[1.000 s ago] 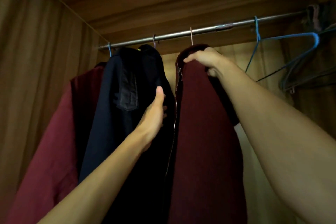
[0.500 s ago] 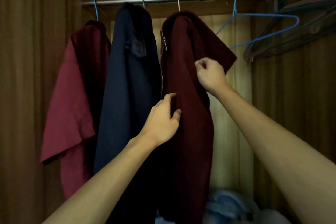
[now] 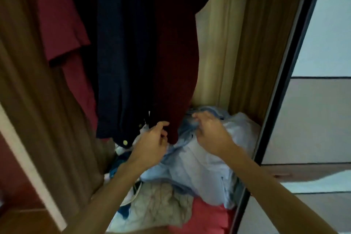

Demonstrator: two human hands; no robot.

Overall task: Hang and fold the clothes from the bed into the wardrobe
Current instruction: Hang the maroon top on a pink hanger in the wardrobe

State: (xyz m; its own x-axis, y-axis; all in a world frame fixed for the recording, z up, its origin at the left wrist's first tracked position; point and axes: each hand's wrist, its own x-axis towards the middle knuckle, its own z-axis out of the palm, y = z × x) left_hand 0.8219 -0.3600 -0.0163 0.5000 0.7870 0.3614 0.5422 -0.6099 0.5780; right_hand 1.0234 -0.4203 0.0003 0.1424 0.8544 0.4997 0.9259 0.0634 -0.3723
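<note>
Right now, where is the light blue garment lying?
In the head view, the light blue garment lies crumpled at the wardrobe bottom, right of centre, below the dark red jacket and just under the right hand.

The single wide-angle view comes from the person's head, close in front of the open wardrobe (image 3: 247, 43), facing forward and down into it with a tilt that makes its side walls and the sliding door frame (image 3: 281, 81) lean. Its top edge crops the hanging maroon garment (image 3: 176, 53) and navy garment (image 3: 117, 62). Both forearms enter from the bottom edge, putting the left hand (image 3: 152, 142) and right hand (image 3: 210, 133) near the centre, above the pile of clothes (image 3: 199, 161).
</note>
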